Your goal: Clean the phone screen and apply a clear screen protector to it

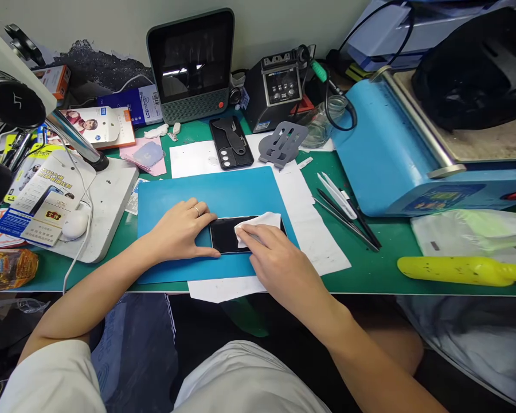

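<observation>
A white shirt [245, 378] is closest. The phone [223, 235] on the blue mat [176, 195] looks light, slippery and easy to crack; hold its edges. The left hand [178, 232] spreads finger and thumb at one end; the right hand [279, 264] pinches soft cloth [269, 219] on top

The blue package [122, 105] seems to read "LCD"; the blue-and-white card's [47, 217] small Chinese print is illegible.

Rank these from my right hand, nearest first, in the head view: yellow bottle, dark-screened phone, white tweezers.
From the right hand:
1. Dark-screened phone: at the fingertips, on the blue mat.
2. White tweezers: just to the right.
3. Yellow bottle: far right, near the table edge.
</observation>
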A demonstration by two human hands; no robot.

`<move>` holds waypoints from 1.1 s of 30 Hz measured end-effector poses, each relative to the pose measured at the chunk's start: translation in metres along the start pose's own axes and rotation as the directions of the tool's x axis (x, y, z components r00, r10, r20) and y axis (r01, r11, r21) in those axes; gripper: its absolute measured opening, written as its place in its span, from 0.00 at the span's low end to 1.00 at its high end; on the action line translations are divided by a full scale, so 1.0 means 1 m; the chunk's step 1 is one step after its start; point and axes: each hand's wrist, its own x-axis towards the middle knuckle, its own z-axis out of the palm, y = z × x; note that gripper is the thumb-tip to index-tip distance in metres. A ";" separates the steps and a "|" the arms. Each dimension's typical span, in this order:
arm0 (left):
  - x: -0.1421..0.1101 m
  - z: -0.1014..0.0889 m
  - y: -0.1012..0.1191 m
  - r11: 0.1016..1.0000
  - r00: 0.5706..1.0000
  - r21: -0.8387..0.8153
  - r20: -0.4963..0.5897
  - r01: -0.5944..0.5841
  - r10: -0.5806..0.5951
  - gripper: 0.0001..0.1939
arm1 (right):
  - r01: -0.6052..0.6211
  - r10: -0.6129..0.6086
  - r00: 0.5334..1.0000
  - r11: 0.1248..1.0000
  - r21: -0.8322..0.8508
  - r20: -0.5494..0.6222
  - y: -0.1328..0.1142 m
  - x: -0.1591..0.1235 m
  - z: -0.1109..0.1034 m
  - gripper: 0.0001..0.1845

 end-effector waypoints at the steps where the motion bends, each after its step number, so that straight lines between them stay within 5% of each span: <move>1: 0.000 0.000 0.000 1.000 1.000 -0.001 0.000 0.000 0.000 0.39 | 0.004 -0.004 1.000 1.000 -0.017 0.005 -0.001 0.000 0.000 0.24; 13: 0.001 0.002 -0.003 0.999 0.999 0.035 -0.047 -0.001 0.002 0.43 | 0.030 -0.031 0.999 0.999 0.041 0.026 -0.027 0.040 0.024 0.22; 18: 0.002 0.002 -0.003 1.000 0.999 0.017 -0.047 0.008 -0.007 0.45 | 0.050 -0.053 0.998 0.987 0.153 0.019 -0.018 0.026 0.017 0.24; 23: 0.001 0.002 -0.001 0.999 0.999 0.012 -0.018 0.034 -0.034 0.44 | 0.004 -0.001 0.999 0.997 0.080 -0.040 0.000 0.010 0.008 0.23; 33: 0.001 0.001 -0.006 1.000 1.000 -0.015 -0.025 -0.013 0.013 0.43 | 0.111 -0.110 0.994 0.992 0.051 -0.022 -0.009 0.032 0.022 0.23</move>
